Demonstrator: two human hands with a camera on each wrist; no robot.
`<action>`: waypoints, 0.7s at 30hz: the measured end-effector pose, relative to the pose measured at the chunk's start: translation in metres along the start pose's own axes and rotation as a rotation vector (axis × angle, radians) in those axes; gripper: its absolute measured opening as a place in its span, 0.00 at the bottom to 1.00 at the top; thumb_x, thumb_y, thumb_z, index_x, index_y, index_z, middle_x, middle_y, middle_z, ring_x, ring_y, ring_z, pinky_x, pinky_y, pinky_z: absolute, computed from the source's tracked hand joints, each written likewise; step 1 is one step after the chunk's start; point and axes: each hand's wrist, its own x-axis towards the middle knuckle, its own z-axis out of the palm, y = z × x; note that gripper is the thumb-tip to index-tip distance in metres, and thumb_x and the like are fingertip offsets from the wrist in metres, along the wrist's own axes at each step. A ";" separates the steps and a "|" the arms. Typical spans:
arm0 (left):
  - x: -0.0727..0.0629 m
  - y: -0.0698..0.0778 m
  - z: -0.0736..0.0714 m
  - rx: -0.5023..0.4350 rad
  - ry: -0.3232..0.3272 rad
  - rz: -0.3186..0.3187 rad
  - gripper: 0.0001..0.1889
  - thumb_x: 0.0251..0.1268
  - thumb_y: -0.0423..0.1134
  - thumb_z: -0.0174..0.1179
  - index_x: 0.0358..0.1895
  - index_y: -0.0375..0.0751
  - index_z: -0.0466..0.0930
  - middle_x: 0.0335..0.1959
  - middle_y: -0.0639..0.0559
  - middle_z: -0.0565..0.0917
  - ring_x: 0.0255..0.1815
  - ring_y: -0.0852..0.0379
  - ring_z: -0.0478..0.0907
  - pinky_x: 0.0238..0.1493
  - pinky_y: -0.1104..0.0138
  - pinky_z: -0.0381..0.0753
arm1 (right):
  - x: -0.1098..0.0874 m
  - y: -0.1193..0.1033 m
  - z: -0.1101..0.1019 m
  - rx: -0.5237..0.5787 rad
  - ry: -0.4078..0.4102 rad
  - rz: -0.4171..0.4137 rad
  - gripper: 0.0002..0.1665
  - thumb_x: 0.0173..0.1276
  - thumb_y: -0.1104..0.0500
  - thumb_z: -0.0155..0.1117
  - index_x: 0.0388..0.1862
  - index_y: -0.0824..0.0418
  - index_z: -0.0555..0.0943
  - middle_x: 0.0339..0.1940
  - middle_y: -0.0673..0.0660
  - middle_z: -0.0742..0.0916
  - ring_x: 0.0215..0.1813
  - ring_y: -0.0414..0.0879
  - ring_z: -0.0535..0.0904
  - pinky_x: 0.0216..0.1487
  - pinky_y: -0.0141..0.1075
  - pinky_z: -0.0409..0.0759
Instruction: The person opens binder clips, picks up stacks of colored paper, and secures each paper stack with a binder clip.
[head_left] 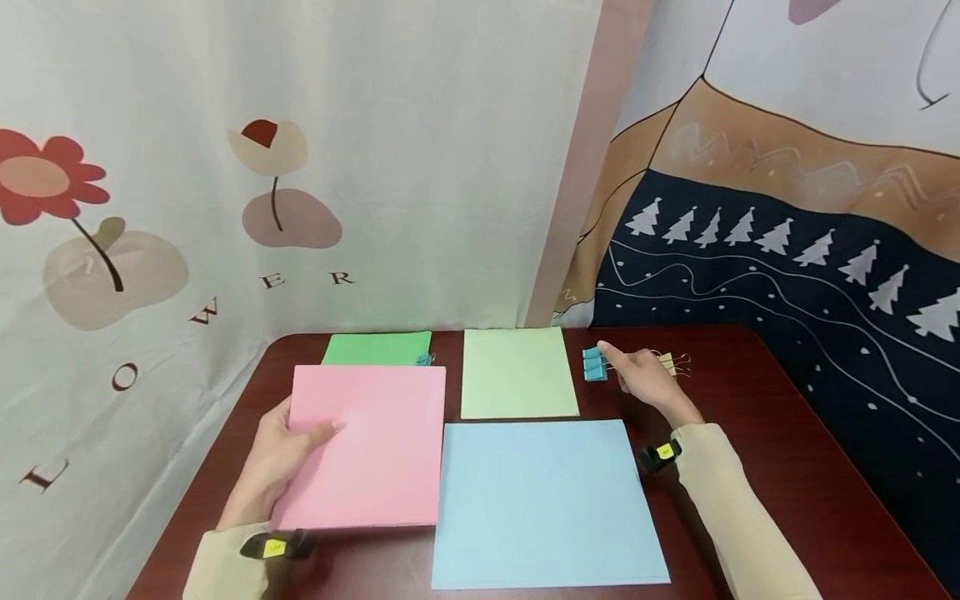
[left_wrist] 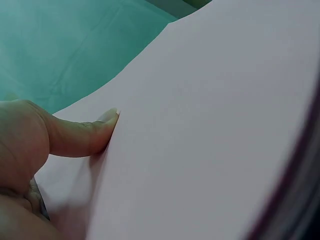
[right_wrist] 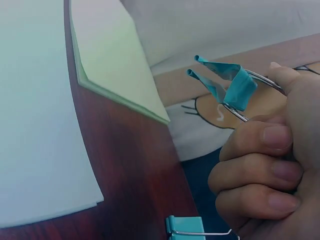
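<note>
Near the left edge of the tabletop [head_left: 795,467], the left hand [head_left: 270,458] clamps its fingers on pink paper [head_left: 375,462], while toward the far right corner the right hand [head_left: 647,381] pinches a teal binder clip [right_wrist: 242,90] by its handles so its mouth gapes.

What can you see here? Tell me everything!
Pink paper: one batch, pink, front left
Blue paper: one batch, light blue, front
Pale green paper: one batch, pale green, back
Bright green paper: one batch, green, behind pink paper
Blue clips: at least three, blue, towards the back
Yellow clip: at least one, yellow, back right
Table: one, reddish brown, below
Printed backdrop: two parts, multicoloured, behind table
Wristbands: two, black, wrists
Sleeves: two, cream, arms
Left hand: one, holding pink paper
Right hand: one, holding a blue clip
</note>
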 end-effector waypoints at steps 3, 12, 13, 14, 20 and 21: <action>0.003 0.005 0.005 -0.020 0.007 0.010 0.33 0.65 0.42 0.71 0.70 0.39 0.69 0.57 0.40 0.79 0.41 0.56 0.77 0.42 0.67 0.79 | -0.004 -0.003 0.003 0.026 0.001 -0.022 0.46 0.69 0.20 0.47 0.08 0.54 0.63 0.10 0.50 0.65 0.17 0.47 0.60 0.21 0.37 0.59; 0.017 0.023 0.027 -0.121 0.022 0.035 0.32 0.65 0.39 0.71 0.70 0.40 0.70 0.60 0.40 0.78 0.47 0.53 0.74 0.45 0.68 0.77 | -0.018 -0.010 0.009 0.067 0.028 -0.068 0.46 0.71 0.22 0.48 0.08 0.55 0.62 0.11 0.49 0.63 0.17 0.46 0.57 0.21 0.36 0.57; 0.019 0.024 0.030 -0.128 0.023 0.037 0.31 0.64 0.38 0.71 0.69 0.39 0.71 0.59 0.41 0.78 0.46 0.53 0.74 0.45 0.68 0.77 | -0.020 -0.011 0.010 0.068 0.028 -0.075 0.45 0.72 0.22 0.47 0.08 0.55 0.62 0.11 0.49 0.63 0.17 0.46 0.57 0.20 0.36 0.57; 0.020 0.025 0.033 -0.131 0.025 0.039 0.31 0.64 0.38 0.71 0.69 0.39 0.71 0.58 0.41 0.78 0.46 0.54 0.74 0.45 0.68 0.77 | -0.022 -0.011 0.011 0.074 0.030 -0.078 0.46 0.72 0.23 0.47 0.08 0.55 0.62 0.11 0.49 0.63 0.17 0.46 0.57 0.20 0.36 0.56; 0.028 0.032 0.051 -0.164 0.029 0.057 0.27 0.64 0.37 0.71 0.64 0.36 0.73 0.56 0.41 0.79 0.46 0.53 0.73 0.46 0.68 0.76 | -0.034 -0.016 0.021 0.092 0.034 -0.088 0.45 0.74 0.24 0.47 0.08 0.56 0.64 0.11 0.50 0.63 0.17 0.46 0.58 0.19 0.35 0.56; 0.029 0.033 0.054 -0.175 0.028 0.060 0.27 0.64 0.36 0.71 0.64 0.35 0.73 0.56 0.41 0.79 0.47 0.53 0.73 0.46 0.68 0.76 | -0.035 -0.017 0.022 0.095 0.035 -0.089 0.45 0.74 0.24 0.46 0.08 0.56 0.64 0.11 0.50 0.63 0.17 0.46 0.58 0.19 0.35 0.56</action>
